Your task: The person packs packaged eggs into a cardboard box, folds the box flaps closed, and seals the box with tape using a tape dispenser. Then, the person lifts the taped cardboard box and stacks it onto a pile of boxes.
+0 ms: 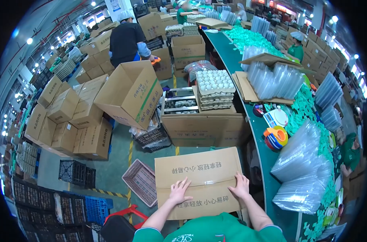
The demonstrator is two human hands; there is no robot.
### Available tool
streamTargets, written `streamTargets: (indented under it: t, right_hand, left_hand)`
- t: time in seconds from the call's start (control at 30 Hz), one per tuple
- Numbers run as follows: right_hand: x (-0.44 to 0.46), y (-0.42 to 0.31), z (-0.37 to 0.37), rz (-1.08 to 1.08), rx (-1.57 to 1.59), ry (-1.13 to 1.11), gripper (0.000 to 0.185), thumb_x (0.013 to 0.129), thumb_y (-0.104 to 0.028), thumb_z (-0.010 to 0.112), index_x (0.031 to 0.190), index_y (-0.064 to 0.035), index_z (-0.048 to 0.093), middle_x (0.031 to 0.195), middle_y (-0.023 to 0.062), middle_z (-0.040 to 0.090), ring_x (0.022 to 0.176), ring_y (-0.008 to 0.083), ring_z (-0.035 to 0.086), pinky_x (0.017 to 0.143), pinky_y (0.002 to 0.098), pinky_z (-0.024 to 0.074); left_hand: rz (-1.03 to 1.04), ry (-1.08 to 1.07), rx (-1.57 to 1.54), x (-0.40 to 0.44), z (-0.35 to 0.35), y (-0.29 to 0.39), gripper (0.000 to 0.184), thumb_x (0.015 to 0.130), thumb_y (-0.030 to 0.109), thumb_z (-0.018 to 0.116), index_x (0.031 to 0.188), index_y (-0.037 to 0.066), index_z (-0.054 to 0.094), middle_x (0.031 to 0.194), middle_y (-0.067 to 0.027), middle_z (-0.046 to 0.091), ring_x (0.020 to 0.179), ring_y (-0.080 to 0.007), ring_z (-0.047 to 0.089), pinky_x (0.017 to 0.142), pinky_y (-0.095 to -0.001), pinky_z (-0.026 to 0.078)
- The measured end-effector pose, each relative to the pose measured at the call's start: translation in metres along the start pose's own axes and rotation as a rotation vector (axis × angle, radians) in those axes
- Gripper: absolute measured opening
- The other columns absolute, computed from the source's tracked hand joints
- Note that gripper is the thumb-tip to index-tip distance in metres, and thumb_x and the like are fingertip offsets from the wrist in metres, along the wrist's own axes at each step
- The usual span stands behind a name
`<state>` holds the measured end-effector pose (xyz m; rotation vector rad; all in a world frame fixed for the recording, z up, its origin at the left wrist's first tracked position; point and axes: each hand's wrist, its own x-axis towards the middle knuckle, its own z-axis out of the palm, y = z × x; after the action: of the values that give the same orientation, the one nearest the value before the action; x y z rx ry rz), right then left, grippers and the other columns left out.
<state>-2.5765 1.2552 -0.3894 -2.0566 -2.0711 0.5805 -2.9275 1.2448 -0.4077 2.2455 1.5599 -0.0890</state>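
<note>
Closed carton (pixel 207 191) directly in front of the wearer, top flaps meeting at a seam across its middle; what supports it is hidden beneath. Left hand (pixel 179 190) lies palm down over the left part of the seam, fingers spread wide; right hand (pixel 241 186) lies at the right edge, fingers also spread, neither closed around anything. Placed this way, one toward each side, they probably hold the flaps level and the carton steady. A small glossy patch on the seam may be tape; cannot tell. Orange-and-blue tape dispenser (pixel 275 136) sits near the close edge of the green bench (pixel 266 161), likely put there for easy reach from the right. Beyond it, a white scale (pixel 276 117); clear plastic trays (pixel 298 169) stacked farther in, leaving a bare green strip along the rim. Edges: bench just beside the carton on the right, little room there. Large carton (pixel 205 130) bounds the far side. Pink crate (pixel 142 183) lies close by on the left, red stool (pixel 129 213) near the left forearm. Most open floor lies past the crate, farther left; above the flaps, nothing overhangs.
</note>
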Motion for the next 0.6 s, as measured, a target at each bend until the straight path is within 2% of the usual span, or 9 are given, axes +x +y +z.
streamTargets:
  t: [0.03, 0.13, 0.23, 0.37, 0.43, 0.6]
  right_hand:
    - [-0.006, 0.004, 0.004, 0.117, 0.039, 0.054, 0.086, 0.066, -0.038, 0.074, 0.133, -0.0026, 0.034, 0.143, 0.0172, 0.030, 0.127, 0.0321, 0.033, 0.106, 0.0411, 0.0246]
    - [-0.035, 0.015, 0.014, 0.449, 0.268, 0.193, 0.087, 0.069, -0.042, 0.073, 0.132, 0.0006, 0.031, 0.135, 0.0242, 0.037, 0.124, 0.0357, 0.038, 0.103, 0.0413, 0.0304]
    - [-0.050, 0.051, 0.038, 0.739, 0.598, -0.107, 0.084, 0.072, -0.054, 0.067, 0.129, 0.0006, 0.036, 0.125, 0.0273, 0.046, 0.118, 0.0394, 0.044, 0.099, 0.0427, 0.0356]
    - [-0.057, 0.039, 0.039, 0.801, 0.391, -0.100, 0.084, 0.073, -0.067, 0.055, 0.125, -0.0027, 0.043, 0.121, 0.0268, 0.050, 0.116, 0.0401, 0.047, 0.099, 0.0444, 0.0360]
    - [-0.057, 0.042, 0.040, 0.780, 0.416, -0.113, 0.087, 0.073, -0.066, 0.055, 0.130, -0.0024, 0.039, 0.124, 0.0277, 0.048, 0.118, 0.0399, 0.045, 0.100, 0.0436, 0.0350]
    - [-0.058, 0.040, 0.038, 0.788, 0.412, -0.139, 0.092, 0.074, -0.067, 0.055, 0.135, -0.0010, 0.034, 0.128, 0.0290, 0.044, 0.122, 0.0400, 0.041, 0.102, 0.0429, 0.0332]
  left_hand:
    - [0.018, 0.009, 0.017, 0.000, 0.003, -0.002, 0.096, 0.065, 0.061, 0.067, 0.143, 0.021, 0.028, 0.151, -0.0063, 0.017, 0.131, -0.0316, 0.024, 0.103, -0.0490, 0.021]
    - [0.004, -0.014, -0.014, -0.002, 0.000, 0.001, 0.095, 0.066, 0.059, 0.068, 0.143, 0.021, 0.027, 0.151, -0.0050, 0.016, 0.132, -0.0302, 0.022, 0.104, -0.0476, 0.019]
    - [0.009, 0.003, -0.019, -0.002, 0.000, 0.000, 0.093, 0.067, 0.058, 0.068, 0.143, 0.021, 0.028, 0.151, -0.0047, 0.016, 0.132, -0.0305, 0.022, 0.104, -0.0474, 0.020]
    - [0.024, 0.025, -0.047, -0.003, -0.001, 0.001, 0.092, 0.066, 0.057, 0.068, 0.142, 0.021, 0.030, 0.151, -0.0057, 0.018, 0.131, -0.0311, 0.024, 0.104, -0.0478, 0.021]
    - [0.034, 0.044, -0.056, -0.002, -0.002, -0.001, 0.092, 0.065, 0.058, 0.069, 0.141, 0.021, 0.032, 0.150, -0.0069, 0.021, 0.130, -0.0327, 0.026, 0.103, -0.0485, 0.022]
    - [0.028, 0.006, -0.042, -0.001, -0.007, -0.003, 0.093, 0.064, 0.056, 0.070, 0.141, 0.021, 0.031, 0.150, -0.0056, 0.020, 0.131, -0.0296, 0.024, 0.104, -0.0479, 0.022]
